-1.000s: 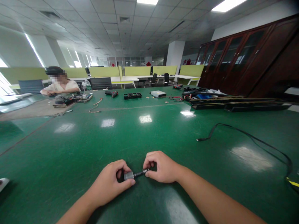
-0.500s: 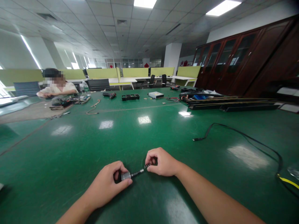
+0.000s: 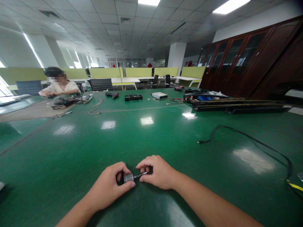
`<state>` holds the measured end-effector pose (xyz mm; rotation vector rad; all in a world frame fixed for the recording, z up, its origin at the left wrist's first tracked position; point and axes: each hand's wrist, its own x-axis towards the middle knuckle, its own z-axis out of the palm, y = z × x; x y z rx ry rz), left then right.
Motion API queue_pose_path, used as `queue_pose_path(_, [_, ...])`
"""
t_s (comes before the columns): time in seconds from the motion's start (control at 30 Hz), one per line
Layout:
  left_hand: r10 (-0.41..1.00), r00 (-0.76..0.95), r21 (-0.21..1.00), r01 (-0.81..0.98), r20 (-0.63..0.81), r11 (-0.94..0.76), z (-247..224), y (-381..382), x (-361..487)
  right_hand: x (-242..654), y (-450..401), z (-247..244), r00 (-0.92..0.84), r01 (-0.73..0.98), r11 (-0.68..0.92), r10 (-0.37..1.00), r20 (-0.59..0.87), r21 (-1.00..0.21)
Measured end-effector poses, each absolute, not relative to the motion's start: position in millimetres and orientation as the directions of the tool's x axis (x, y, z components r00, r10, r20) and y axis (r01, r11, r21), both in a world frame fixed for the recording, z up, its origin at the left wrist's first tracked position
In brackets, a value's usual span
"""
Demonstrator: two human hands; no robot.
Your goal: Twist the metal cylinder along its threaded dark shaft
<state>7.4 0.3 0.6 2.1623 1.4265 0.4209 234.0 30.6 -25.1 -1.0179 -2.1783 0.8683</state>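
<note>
Head view: the left hand (image 3: 111,183) is closed on a metal cylinder (image 3: 128,178), thumb on the near side and bent fingers opposite, low over the green tabletop (image 3: 123,135) before the wearer. The shaft (image 3: 137,176) projects from the cylinder toward the right hand (image 3: 158,173), dark and ribbed along its length, with a bright tip. The grip on the body alone appears chosen to steady the piece and leave the shaft accessible. The right hand is part-open, its thumb and forefinger parted with the shaft between them; whether its curled fingers touch the tip cannot be told. A black cable (image 3: 236,129) lies to the right. Toward the far edge rest a power drill (image 3: 112,95), a black frame (image 3: 133,97) and a silver box (image 3: 159,95), presumably set back to keep the near area free for handwork. Markings: no brand, label or lettering is legible on the cylinder, drill or box; all are too small to read.
</note>
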Motion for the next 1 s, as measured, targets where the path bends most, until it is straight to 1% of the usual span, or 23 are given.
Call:
queue_pose_path(0.07, [0.915,0.404,0.579,0.749,-0.014,-0.322,0.1,0.1,7.5,229.4,26.4,-24.6,-0.563,0.421,0.541,0.785,0.258,-0.729])
queue_pose_path(0.2, [0.914,0.405,0.573,0.755,-0.023,-0.320,0.0,1.3,7.8,227.8,22.7,-23.2,-0.565,0.385,0.517,0.787,0.248,-0.764])
queue_pose_path(0.27, [0.913,0.407,0.561,0.763,-0.031,-0.322,0.6,1.5,7.9,228.4,22.8,-23.7,-0.566,0.384,0.521,0.785,0.251,-0.762])
queue_pose_path(0.37, [0.912,0.409,0.550,0.770,-0.040,-0.322,2.4,0.7,7.7,228.4,23.8,-25.2,-0.567,0.393,0.542,0.779,0.267,-0.743])
queue_pose_path(0.5, [0.900,0.434,0.572,0.745,-0.025,-0.344,4.9,-0.3,7.6,227.5,25.0,-26.9,-0.575,0.398,0.562,0.768,0.281,-0.725])
queue_pose_path(0.8, [0.903,0.428,0.568,0.752,-0.038,-0.333,3.9,1.7,7.9,227.5,24.4,-24.8,-0.625,0.442,0.606,0.737,0.258,-0.661])
queue_pose_path(1.0, [0.903,0.427,0.566,0.754,-0.037,-0.333,3.7,2.7,8.0,229.0,22.6,-21.8,-0.663,0.424,0.650,0.697,0.274,-0.631])
